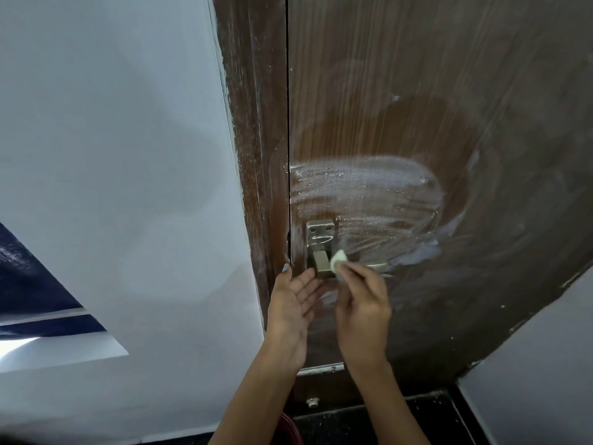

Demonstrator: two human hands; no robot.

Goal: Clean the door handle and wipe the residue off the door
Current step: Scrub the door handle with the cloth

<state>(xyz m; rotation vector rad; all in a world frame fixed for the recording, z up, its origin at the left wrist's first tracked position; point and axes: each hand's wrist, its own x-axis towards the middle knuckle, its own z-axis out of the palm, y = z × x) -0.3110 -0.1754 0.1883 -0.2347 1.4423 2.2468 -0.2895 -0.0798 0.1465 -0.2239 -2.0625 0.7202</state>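
A dark brown wooden door [417,91] fills the upper right. White soapy residue [365,191] is smeared in arcs across it above the metal door handle [322,252], whose plate sits by the door's left edge. My right hand [362,306] pinches a small pale green sponge [338,260] against the handle's lever, just right of the plate. My left hand [293,300] is spread open, palm facing right, with its fingertips by the lower left of the handle. Most of the lever is hidden behind my right hand.
The brown door frame [253,123] with white flecks runs down left of the door. A white wall [112,155] lies to the left, another white wall [529,380] at the lower right. A dark floor [385,419] and a small doorstop [312,402] are below.
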